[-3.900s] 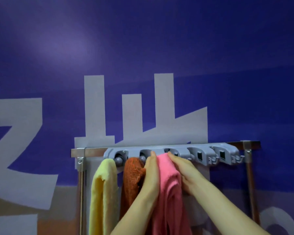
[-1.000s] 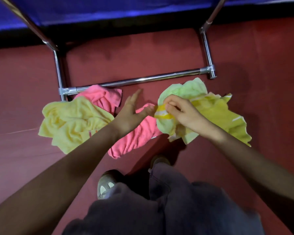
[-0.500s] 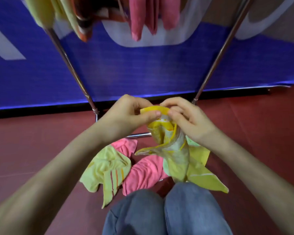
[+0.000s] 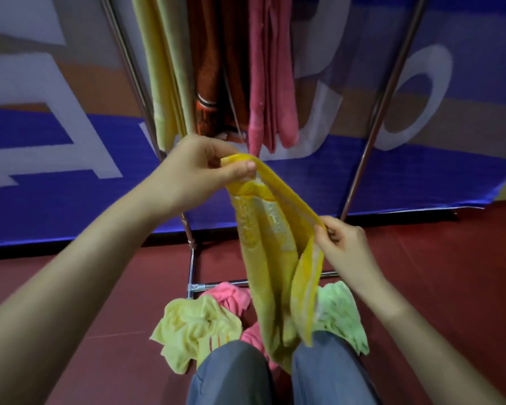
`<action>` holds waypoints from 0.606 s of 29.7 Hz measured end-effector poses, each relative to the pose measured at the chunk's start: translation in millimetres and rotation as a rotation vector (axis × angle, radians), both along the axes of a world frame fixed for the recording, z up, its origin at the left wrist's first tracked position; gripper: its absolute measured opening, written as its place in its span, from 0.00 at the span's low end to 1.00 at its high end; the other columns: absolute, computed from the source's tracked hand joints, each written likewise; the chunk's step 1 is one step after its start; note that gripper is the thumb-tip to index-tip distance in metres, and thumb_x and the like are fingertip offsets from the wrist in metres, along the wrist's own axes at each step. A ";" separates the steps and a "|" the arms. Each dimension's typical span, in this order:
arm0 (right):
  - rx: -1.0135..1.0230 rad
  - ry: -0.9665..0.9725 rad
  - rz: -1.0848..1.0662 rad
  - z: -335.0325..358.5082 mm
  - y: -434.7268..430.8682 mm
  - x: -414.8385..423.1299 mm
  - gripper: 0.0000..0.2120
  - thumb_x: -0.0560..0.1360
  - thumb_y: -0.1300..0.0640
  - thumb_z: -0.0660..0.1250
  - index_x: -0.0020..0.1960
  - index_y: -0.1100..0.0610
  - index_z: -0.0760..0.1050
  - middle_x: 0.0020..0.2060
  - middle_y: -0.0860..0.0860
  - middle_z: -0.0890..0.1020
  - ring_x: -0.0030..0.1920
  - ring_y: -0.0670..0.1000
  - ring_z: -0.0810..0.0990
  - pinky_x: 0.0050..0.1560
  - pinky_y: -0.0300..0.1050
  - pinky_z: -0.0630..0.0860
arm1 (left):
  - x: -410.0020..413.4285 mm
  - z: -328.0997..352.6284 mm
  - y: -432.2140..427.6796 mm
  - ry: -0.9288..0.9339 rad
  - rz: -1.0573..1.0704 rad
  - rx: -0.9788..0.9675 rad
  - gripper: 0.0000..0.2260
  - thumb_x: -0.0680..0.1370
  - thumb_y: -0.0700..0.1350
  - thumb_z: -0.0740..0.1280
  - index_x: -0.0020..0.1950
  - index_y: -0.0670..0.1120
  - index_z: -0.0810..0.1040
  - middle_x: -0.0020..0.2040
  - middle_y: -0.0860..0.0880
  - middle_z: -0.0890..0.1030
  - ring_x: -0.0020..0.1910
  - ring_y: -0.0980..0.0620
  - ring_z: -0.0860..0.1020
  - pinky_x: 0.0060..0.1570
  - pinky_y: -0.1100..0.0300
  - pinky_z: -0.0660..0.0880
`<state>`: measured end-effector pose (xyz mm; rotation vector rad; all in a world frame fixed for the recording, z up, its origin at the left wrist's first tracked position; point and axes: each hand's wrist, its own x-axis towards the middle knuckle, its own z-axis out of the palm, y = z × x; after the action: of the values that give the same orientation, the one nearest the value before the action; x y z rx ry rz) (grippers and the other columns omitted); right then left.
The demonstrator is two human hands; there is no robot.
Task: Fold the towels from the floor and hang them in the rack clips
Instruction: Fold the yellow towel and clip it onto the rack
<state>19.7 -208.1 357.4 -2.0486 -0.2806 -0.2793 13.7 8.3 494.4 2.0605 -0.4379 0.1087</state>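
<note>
My left hand [image 4: 199,168] pinches the yellow towel [image 4: 272,247] at its top edge; my right hand [image 4: 343,244] grips the same edge lower down.

Soft, even indoor light; mild motion blur, wide-angle bending at edges.

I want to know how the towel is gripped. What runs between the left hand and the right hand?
In the head view, the yellow towel's top hem stretches taut from the left hand down to the right hand; nothing else lies between them.
</note>
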 end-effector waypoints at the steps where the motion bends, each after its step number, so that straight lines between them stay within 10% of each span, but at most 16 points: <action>1: -0.026 -0.012 -0.012 -1.4 -1.0 -1.0 0.14 0.71 0.52 0.57 0.42 0.60 0.78 0.31 0.65 0.77 0.32 0.47 0.68 0.35 0.54 0.71 | -1.2 -0.8 1.6 -0.008 0.020 -0.002 0.10 0.66 0.52 0.65 0.36 0.46 0.81 0.29 0.55 0.81 0.35 0.60 0.76 0.36 0.70 0.72; 6: -0.080 0.013 -0.009 -3.1 -11.7 -15.7 0.13 0.70 0.52 0.61 0.43 0.59 0.80 0.32 0.56 0.83 0.34 0.52 0.81 0.39 0.53 0.75 | -22.3 -4.1 12.7 -0.021 0.153 -0.112 0.06 0.70 0.46 0.66 0.37 0.46 0.80 0.27 0.55 0.82 0.30 0.63 0.78 0.35 0.73 0.73; 18: 0.106 0.211 0.007 -16.2 -12.9 -20.9 0.12 0.71 0.62 0.69 0.31 0.53 0.72 0.18 0.46 0.72 0.22 0.41 0.67 0.26 0.31 0.62 | -61.6 -20.7 61.4 0.059 0.365 -0.069 0.10 0.71 0.47 0.66 0.34 0.43 0.81 0.31 0.50 0.83 0.32 0.57 0.80 0.36 0.65 0.78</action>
<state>-1.2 -221.0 341.1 -1.9526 -0.1392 -0.0709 -47.9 69.7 473.6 2.0499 -0.0172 0.2768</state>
